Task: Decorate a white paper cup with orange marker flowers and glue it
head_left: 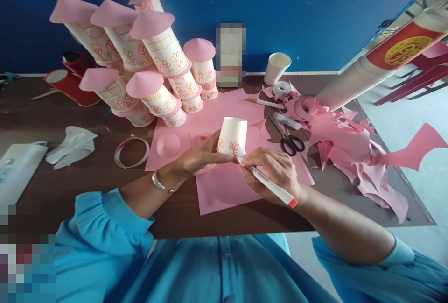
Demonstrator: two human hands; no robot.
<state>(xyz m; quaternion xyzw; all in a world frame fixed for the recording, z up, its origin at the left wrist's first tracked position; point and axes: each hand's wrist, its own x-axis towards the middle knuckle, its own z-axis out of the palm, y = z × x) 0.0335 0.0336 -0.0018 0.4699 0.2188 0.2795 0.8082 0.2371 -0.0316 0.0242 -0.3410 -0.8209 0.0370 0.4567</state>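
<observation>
A white paper cup (234, 131) is held upside down by my left hand (206, 156), its fingers wrapped round the rim side. Red flower outlines show on the cup's lower part. My right hand (273, 170) grips a white marker pen (271, 184) with an orange-red end, its tip at the cup's rim. Both hands are above pink paper sheets (224, 195). Black-handled scissors (290, 143) lie just beyond my right hand, beside a glue stick (287, 121). An orange-ended marker (265, 102) lies farther back.
Decorated cup towers with pink cone roofs (152, 25) stand at the back left. Pink paper scraps (346, 139) and a long stack of cups (367, 67) fill the right side. A tape roll (131, 152) lies left, a lone cup (277, 68) stands by the blue wall.
</observation>
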